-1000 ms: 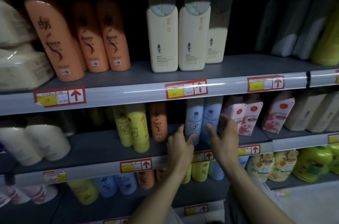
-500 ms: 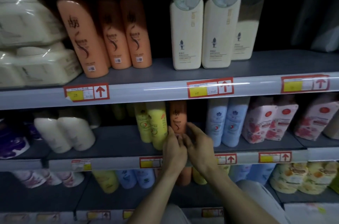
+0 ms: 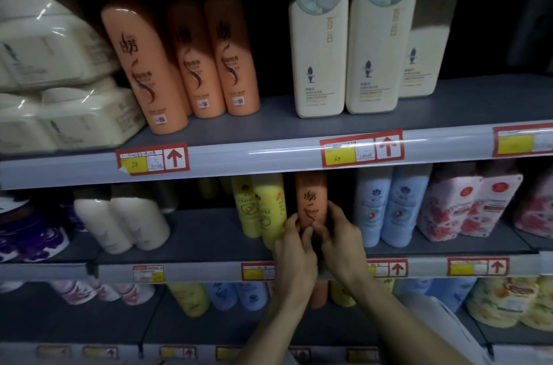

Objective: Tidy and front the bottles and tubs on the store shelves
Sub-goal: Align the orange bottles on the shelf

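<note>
The left hand (image 3: 294,254) and right hand (image 3: 341,242) curl their fingers round the lower body of the orange bottle (image 3: 311,200), upright on the middle shelf (image 3: 203,233) with yellow bottles (image 3: 263,206) at its 9 o'clock and blue bottles (image 3: 389,209) at 3, and since it is probably stiff, slick and fairly heavy, this low two-sided hold suits it.

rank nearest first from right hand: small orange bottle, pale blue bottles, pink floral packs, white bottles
1. small orange bottle, in the right hand
2. pale blue bottles, just right
3. pink floral packs, further right
4. white bottles, far left

Top shelf (image 3: 269,113): three orange bottles (image 3: 143,65), three cream bottles (image 3: 318,59)
</note>
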Available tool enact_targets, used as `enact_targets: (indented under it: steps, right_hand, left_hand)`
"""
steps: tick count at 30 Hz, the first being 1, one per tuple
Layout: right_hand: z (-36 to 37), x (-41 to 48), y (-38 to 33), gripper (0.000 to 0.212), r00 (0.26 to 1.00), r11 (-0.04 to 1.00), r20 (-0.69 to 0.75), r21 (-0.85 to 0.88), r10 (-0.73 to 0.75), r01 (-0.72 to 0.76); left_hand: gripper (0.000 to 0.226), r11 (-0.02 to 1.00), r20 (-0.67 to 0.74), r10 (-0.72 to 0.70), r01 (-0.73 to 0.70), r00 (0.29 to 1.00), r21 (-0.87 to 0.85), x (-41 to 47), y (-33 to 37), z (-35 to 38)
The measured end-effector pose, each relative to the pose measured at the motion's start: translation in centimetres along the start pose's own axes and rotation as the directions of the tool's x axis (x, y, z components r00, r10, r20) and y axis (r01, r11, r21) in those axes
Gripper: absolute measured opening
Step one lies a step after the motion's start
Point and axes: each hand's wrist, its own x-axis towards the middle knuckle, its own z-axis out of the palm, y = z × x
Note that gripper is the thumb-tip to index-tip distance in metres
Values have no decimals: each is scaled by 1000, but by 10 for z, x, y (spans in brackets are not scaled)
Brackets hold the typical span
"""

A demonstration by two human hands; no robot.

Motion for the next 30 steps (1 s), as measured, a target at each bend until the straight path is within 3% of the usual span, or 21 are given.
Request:
enact_targets:
  steps: [6,10,15,18,20,23,28,30]
  right_hand:
    - [-15,-16,4,44,999,999,-15,12,-42,42]
    - [-26,-30,-3,42,999,998,21,50,-47,46]
    - [-44,-49,-26,49,993,993,45,22,-113,112]
    - [-52,-62,-51,52,978,977,22,54,-209,207]
    - [-56,-68,-73,53,963,957,4,107,-270,268]
    - [-63,-65,-121,49,919,909,-26,135,-394,393]
    - [-72,-27,-206,41,790,782,-99,115,-604,613]
    - [-70,-6,-234,44,739,734,-116,91,-664,673]
  left_hand:
    - [54,993,157,63,-45,986,-113,7,-6,-22]
    - [47,984,159,102,-76,982,-161,-2,-5,-29]
    - [34,981,35,136,-129,990,-145,-35,-5,-42]
    - [33,957,-73,230,-239,971,-163,-50,-1,-62]
    - [33,937,-197,308,-333,931,-107,-56,8,-83]
    - [46,863,-396,475,-504,786,35,-54,35,-122]
    - [47,769,-534,556,-639,637,38,-26,99,-184]
    - [47,761,-558,547,-648,624,21,-9,120,-203]
